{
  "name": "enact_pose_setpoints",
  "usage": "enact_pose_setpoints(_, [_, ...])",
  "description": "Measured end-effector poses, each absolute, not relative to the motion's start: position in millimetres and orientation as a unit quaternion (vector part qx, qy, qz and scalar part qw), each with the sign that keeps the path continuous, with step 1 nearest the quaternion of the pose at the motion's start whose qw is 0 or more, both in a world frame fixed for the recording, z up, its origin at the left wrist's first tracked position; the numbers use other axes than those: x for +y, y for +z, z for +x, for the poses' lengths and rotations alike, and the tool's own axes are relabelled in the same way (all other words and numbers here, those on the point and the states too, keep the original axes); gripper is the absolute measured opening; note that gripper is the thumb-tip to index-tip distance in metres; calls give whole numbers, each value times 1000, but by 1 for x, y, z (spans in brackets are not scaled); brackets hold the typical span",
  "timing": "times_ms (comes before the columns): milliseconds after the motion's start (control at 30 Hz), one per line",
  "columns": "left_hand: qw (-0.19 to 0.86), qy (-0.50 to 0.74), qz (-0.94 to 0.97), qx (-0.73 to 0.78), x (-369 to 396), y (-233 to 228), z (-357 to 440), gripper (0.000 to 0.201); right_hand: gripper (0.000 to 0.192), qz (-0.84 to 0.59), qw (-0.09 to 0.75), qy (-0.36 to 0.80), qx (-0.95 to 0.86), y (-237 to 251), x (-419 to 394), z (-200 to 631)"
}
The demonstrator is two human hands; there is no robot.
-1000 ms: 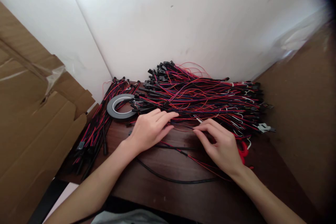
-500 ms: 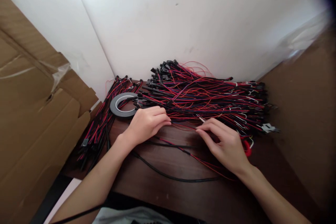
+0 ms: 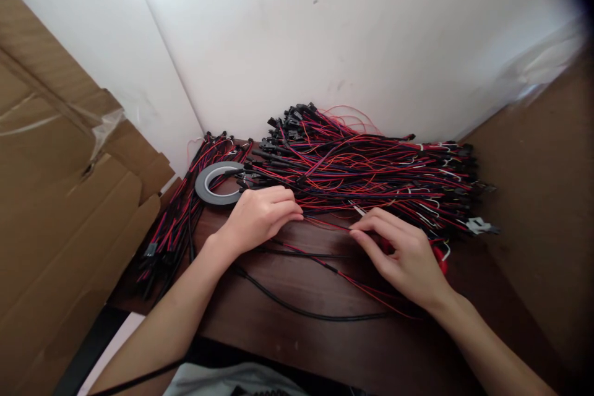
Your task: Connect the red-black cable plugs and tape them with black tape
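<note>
A thin red wire [image 3: 322, 222] runs between my two hands in front of the large pile. My left hand [image 3: 263, 213] is closed, thumb and fingers pinching the wire's left part; the fingertips hide the exact grip. My right hand [image 3: 403, 253] pinches the wire's other end between thumb and forefinger. Pointed metal blades [image 3: 357, 208] stick out past the right fingers, and a red scissors handle [image 3: 441, 258] shows behind that hand; I cannot tell whether the palm grips it. Below the hands, a red and black wire pair [image 3: 330, 268] and a black cable [image 3: 297, 310] lie on the table.
A big pile of wire harnesses [image 3: 352, 167] with black connectors lies along the white wall [image 3: 325, 43]. A smaller bundle [image 3: 171, 223] lies left, beside a roll of dark tape [image 3: 206, 197]. Cardboard [image 3: 69, 198] stands at the left, a brown panel [image 3: 538, 198] at the right.
My right hand has shifted slightly to the right, and more red shows between its fingers. My left hand has stayed almost in place.
</note>
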State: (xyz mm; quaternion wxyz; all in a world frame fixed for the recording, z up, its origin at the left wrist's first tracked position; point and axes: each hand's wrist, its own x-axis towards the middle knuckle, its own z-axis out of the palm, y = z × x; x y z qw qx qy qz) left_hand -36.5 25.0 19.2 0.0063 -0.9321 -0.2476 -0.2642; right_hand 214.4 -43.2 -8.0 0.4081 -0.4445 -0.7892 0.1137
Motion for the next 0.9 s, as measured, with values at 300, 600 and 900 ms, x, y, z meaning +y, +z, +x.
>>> enact_pose_setpoints(300, [27, -277, -929, -244, 24, 18, -35, 24, 14, -458, 420, 110, -775, -10, -44, 212])
enact_pose_setpoints(600, [-99, -369, -890, -249, 25, 28, -42, 19, 14, -472, 451, 118, -748, -18, -41, 211])
enact_pose_setpoints(900, [-167, -539, -741, -364, 31, 33, -57, 28, 12, -469, 469, 123, -739, -21, -40, 212])
